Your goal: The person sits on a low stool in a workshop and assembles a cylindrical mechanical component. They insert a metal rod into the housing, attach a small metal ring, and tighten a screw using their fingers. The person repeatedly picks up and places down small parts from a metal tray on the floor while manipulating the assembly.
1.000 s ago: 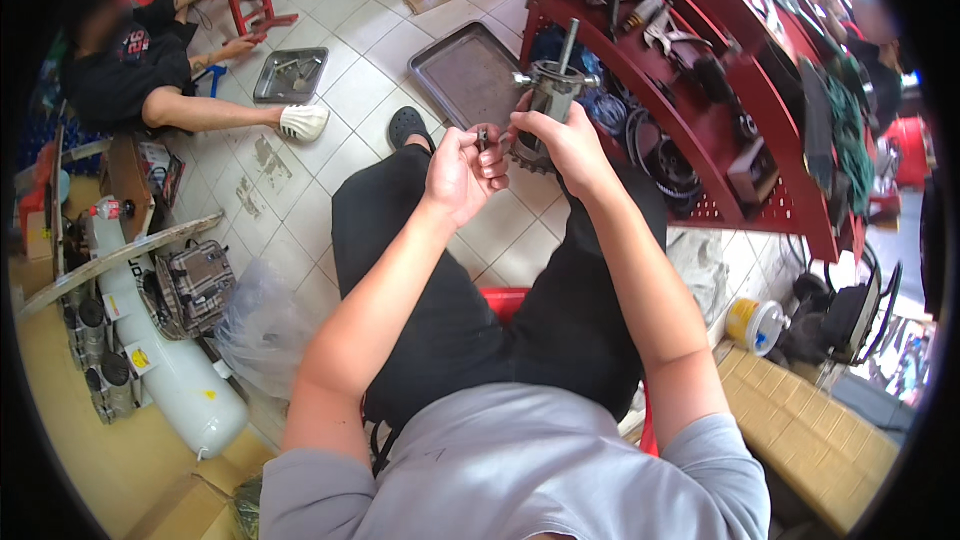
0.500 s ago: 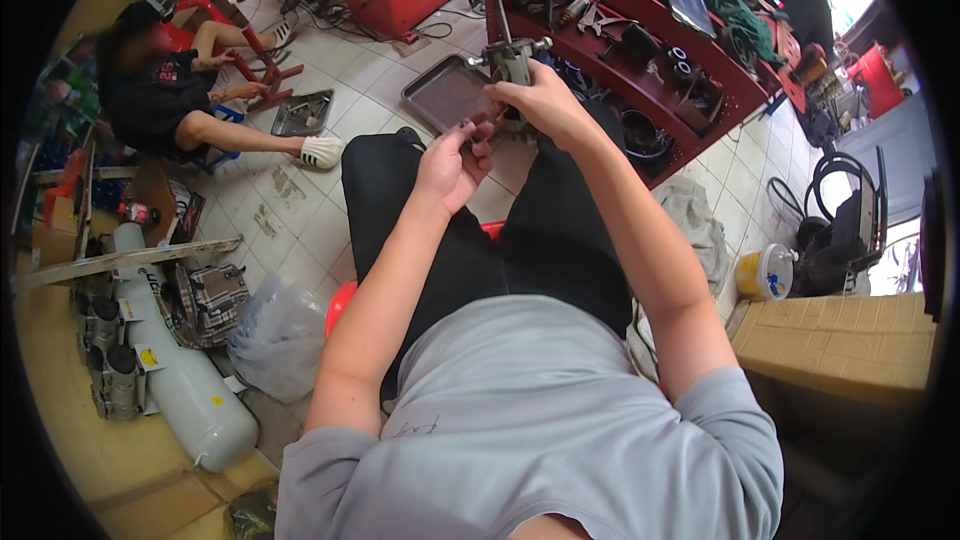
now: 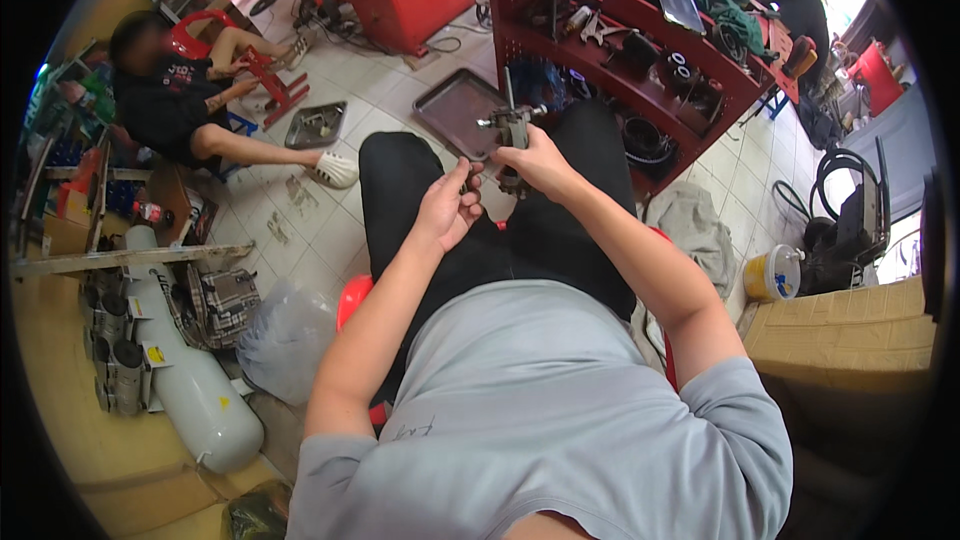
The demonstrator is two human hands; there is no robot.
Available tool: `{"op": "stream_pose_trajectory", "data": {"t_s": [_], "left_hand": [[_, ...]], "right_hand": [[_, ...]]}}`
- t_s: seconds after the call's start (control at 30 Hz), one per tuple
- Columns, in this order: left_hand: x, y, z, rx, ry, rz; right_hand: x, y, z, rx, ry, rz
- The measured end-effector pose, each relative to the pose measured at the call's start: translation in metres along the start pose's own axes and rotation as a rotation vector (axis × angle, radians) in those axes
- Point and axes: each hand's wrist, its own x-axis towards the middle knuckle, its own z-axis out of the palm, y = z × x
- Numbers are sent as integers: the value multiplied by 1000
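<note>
Carburetor-like metal part (image 3: 512, 130) sits up over my knees, right hand (image 3: 537, 162) fingers clamped round its body – raised a bit vs a sec ago. Left hand (image 3: 450, 208) has dropped just below it, fingers pinched on sth small, can't tell what – looks mid-assembly.

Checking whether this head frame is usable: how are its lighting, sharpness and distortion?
Head view: even daylight, no harsh glare; strong fisheye bending of the red shelf rack and floor tiles, black corners. The right hand gripping the metal part and the left hand are fairly sharp; rim detail smears.
</note>
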Motion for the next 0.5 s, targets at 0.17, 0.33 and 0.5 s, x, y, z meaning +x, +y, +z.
{"op": "stream_pose_trajectory", "data": {"t_s": [0.17,0.33,0.5], "left_hand": [[-1,-3,5,39,-63,-14],[-3,0,10,34,-69,-4],[-2,1,12,8,-70,68]], "right_hand": [[-12,-23,2,-39,-117,-51],[-13,-30,3,-119,-91,-83],[-11,-29,0,-176,-16,-70]]}}
